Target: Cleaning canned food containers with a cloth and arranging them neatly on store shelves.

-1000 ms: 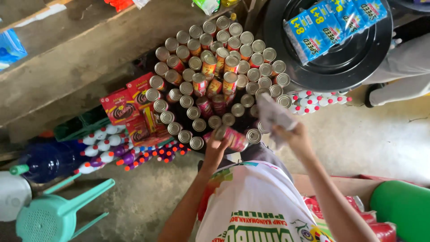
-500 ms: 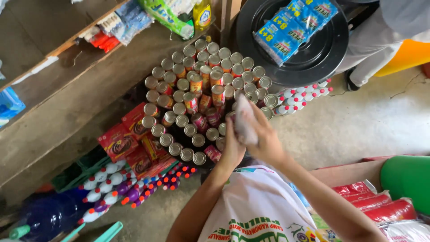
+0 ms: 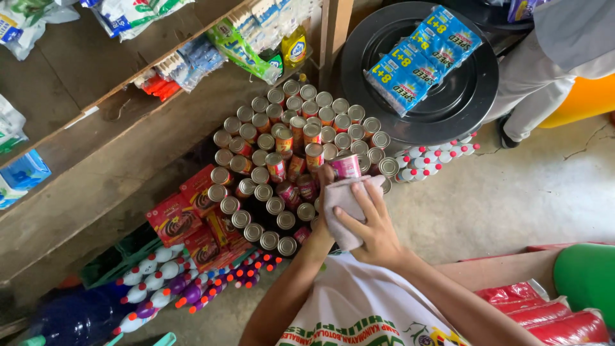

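My left hand (image 3: 322,182) grips a tin can with a pink label (image 3: 346,165), held just above a big stack of similar cans (image 3: 275,160). Most of that hand is hidden behind a pale cloth (image 3: 341,204). Spread over the cloth, my right hand (image 3: 371,225) presses it against the can's side. Both forearms reach up from the bottom of the view over my white printed shirt (image 3: 359,307).
A black round lid (image 3: 458,102) carries blue packets (image 3: 419,57). Beside the cans stand white-capped small bottles (image 3: 429,159), red boxes (image 3: 186,214) and bowling-pin toys (image 3: 160,288). A wooden shelf (image 3: 109,154) runs on the left. Another person's leg (image 3: 535,83) is top right; red packs (image 3: 544,314) bottom right.
My left hand has lifted a pink-labelled can off the stack. My right hand has brought the cloth down onto it. The view has tilted toward the shelf.
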